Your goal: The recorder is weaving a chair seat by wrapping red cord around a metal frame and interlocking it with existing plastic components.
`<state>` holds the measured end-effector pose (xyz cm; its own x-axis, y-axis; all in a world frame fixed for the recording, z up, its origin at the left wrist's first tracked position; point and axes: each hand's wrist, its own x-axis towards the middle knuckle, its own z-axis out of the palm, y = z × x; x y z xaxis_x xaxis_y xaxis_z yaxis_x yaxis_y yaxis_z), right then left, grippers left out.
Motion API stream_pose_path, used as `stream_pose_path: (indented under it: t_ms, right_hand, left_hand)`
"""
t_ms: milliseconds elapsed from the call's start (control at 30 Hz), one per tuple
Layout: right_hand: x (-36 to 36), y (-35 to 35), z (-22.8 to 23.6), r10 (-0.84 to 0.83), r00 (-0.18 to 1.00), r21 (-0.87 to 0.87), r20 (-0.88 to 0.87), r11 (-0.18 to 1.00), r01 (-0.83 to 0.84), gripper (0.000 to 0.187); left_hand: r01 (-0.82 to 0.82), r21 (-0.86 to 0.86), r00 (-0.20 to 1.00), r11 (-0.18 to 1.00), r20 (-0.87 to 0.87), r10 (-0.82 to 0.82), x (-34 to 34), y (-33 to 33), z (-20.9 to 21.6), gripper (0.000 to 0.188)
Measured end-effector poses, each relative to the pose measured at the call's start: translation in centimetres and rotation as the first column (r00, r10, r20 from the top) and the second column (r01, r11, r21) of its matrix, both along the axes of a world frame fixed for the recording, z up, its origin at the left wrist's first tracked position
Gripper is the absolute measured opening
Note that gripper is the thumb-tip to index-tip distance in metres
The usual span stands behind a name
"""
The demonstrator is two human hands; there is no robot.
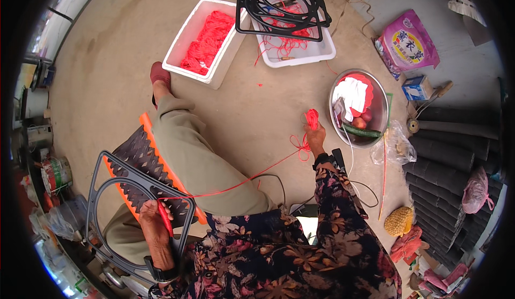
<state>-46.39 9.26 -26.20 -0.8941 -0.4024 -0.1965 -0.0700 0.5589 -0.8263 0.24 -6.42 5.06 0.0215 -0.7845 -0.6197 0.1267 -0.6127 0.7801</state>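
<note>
My left hand (pixel 155 225) is closed on the inner ring of a black frame (pixel 96 192), which is rectangular with a round opening. Red cord (pixel 165 219) lies along the ring beside my fingers. From there a single red strand runs taut across my leg to my right hand (pixel 316 139). That hand is stretched forward and closed around a small bundle of red cord (pixel 311 119), with loose loops hanging below it. Beneath the frame is a dark woven panel (pixel 142 154) with orange edges, next to my leg.
A white foam box (pixel 228 57) of red cord stands ahead, near a white tub (pixel 300 57) topped with stacked black frames (pixel 281 6). A steel bowl (pixel 382 103) holds a cucumber and red fruit right of my hand. Dark rolls (pixel 450 149) line the right wall.
</note>
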Motion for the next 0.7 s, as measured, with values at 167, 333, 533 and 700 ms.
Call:
stream_pose_path:
  t_ms: [167, 333, 533, 700]
  right_hand:
    - [0.1, -1.8, -0.8, 0.158, 0.983, 0.23, -0.089, 0.964, -0.134, 0.029]
    - [-1.2, -0.8, -3.4, 0.341, 0.9, 0.307, -0.272, 0.917, -0.255, 0.016]
    - [-2.1, -1.2, -1.6, 0.45, 0.867, 0.375, -0.216, 0.858, -0.352, 0.019]
    - [-1.8, -1.8, -2.0, 0.363, 0.926, 0.371, -0.105, 0.878, -0.302, 0.021]
  left_hand:
    - [-0.027, 0.01, 0.999, 1.0, -0.046, 0.027, -0.6, 0.4, 0.3, 0.011]
    - [-0.122, 0.094, 0.987, 0.988, -0.09, 0.13, -1.6, -0.2, 1.4, 0.005]
    - [-0.072, 0.004, 0.994, 0.997, -0.083, 0.072, -3.6, -2.3, 2.4, 0.007]
    - [0.028, 0.024, 0.999, 0.999, -0.045, -0.027, -5.4, -3.4, 2.4, 0.006]
